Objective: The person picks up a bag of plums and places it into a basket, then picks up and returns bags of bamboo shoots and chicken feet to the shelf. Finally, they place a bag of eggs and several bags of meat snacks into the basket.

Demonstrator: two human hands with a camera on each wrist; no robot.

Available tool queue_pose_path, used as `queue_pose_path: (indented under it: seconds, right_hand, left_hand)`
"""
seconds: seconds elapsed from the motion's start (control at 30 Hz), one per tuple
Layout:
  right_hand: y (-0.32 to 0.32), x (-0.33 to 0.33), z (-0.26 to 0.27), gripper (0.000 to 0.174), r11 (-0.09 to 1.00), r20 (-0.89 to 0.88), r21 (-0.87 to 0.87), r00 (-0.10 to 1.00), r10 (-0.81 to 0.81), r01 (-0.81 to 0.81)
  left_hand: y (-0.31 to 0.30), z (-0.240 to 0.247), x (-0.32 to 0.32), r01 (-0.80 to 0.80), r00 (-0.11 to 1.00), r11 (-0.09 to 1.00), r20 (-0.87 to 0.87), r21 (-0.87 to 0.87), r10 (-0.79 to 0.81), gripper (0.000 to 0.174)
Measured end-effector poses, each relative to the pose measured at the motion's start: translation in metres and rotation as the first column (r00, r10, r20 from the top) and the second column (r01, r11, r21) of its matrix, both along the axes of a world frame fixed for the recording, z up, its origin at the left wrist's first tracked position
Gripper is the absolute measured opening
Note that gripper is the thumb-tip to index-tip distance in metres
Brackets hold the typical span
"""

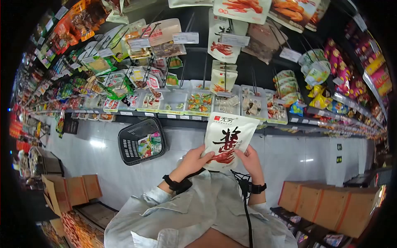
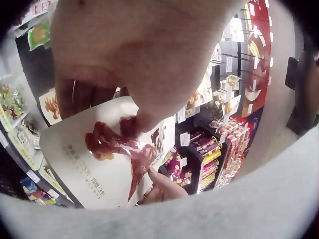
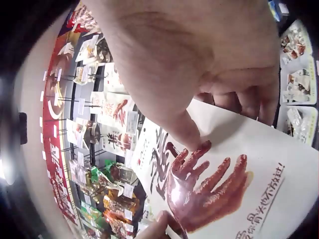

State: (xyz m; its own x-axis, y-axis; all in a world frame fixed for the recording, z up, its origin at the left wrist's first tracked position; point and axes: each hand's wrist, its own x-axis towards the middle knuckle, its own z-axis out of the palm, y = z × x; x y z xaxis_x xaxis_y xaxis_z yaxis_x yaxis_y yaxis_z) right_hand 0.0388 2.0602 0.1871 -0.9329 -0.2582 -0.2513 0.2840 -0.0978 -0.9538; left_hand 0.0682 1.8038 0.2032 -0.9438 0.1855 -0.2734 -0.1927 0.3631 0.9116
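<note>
A white snack pouch (image 1: 230, 136) with large dark lettering and a picture of reddish-brown chicken feet is held upright in front of the body. My left hand (image 1: 193, 160) grips its lower left edge, thumb on the printed front. At the lower right edge, my right hand (image 1: 250, 161) pinches the pouch the same way. In the left wrist view the left thumb presses beside the printed foot on the pouch (image 2: 99, 159). The right wrist view shows the right thumb on the pouch (image 3: 269, 174) just above the picture, with the other fingers behind it, partly hidden.
A black shopping basket (image 1: 142, 140) with a few colourful packets stands on the floor at front left. Ahead runs a shelf with trays of small packets (image 1: 200, 102) under hooks of hanging pouches (image 1: 223, 80). Cardboard boxes stand at the left (image 1: 70, 192) and right (image 1: 326, 206).
</note>
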Motion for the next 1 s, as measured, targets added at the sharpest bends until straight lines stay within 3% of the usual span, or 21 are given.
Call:
queue_pose_path:
  seconds: [0.07, 0.17, 0.3, 0.33, 0.43, 0.63, 0.7, 0.73, 0.87, 1.0]
  right_hand:
    - [-0.001, -0.021, 0.005, 0.033, 0.999, -0.018, 0.029, 0.999, 0.042, -0.041]
    - [-0.004, -0.061, -0.003, 0.032, 0.995, -0.04, 0.035, 0.994, 0.1, -0.099]
    - [-0.019, -0.122, 0.0, 0.029, 0.997, -0.09, 0.023, 0.993, 0.076, -0.074]
    - [-0.019, -0.14, -0.002, 0.028, 0.984, -0.155, 0.172, 0.985, 0.071, -0.044]
    - [-0.027, -0.185, 0.014, 0.027, 0.992, -0.214, 0.128, 0.977, 0.017, 0.011]
    - [-0.052, -0.247, 0.057, 0.031, 0.984, -0.28, 0.099, 0.953, -0.113, 0.146]
    - [-0.054, -0.259, 0.058, 0.031, 0.972, -0.314, 0.132, 0.938, -0.144, 0.194]
    - [-0.058, -0.264, 0.062, 0.032, 0.968, -0.353, 0.119, 0.921, -0.167, 0.222]
    - [-0.063, -0.274, 0.065, 0.033, 0.955, -0.376, 0.039, 0.89, -0.257, 0.292]
    - [-0.066, -0.281, 0.068, 0.031, 0.935, -0.45, 0.06, 0.846, -0.287, 0.35]
  left_hand:
    - [0.002, 0.001, -0.009, -0.053, 0.994, 0.997, 0.1, 0.05, 0.048, 0.04]
    - [-0.002, 0.007, -0.037, -0.111, 0.991, 0.988, 0.09, 0.105, 0.102, 0.038]
    - [-0.016, -0.001, -0.094, -0.126, 0.991, 0.99, -0.04, 0.063, 0.129, 0.038]
    - [-0.019, -0.011, -0.111, -0.128, 0.986, 0.989, -0.096, 0.079, 0.135, 0.039]
    - [-0.029, -0.003, -0.166, -0.089, 0.991, 0.987, -0.09, 0.131, 0.101, 0.04]
    - [-0.047, 0.007, -0.254, -0.021, 0.933, 0.993, -0.355, 0.119, 0.062, 0.038]
    - [-0.051, 0.007, -0.27, -0.011, 0.93, 1.0, -0.367, 0.018, 0.017, 0.037]
    - [-0.051, 0.026, -0.274, -0.005, 0.926, 0.997, -0.375, 0.082, 0.035, 0.035]
    - [-0.054, 0.031, -0.286, 0.008, 0.894, 1.0, -0.448, 0.0, -0.007, 0.032]
    - [-0.052, 0.027, -0.292, -0.009, 0.854, 0.998, -0.518, 0.061, 0.04, 0.031]
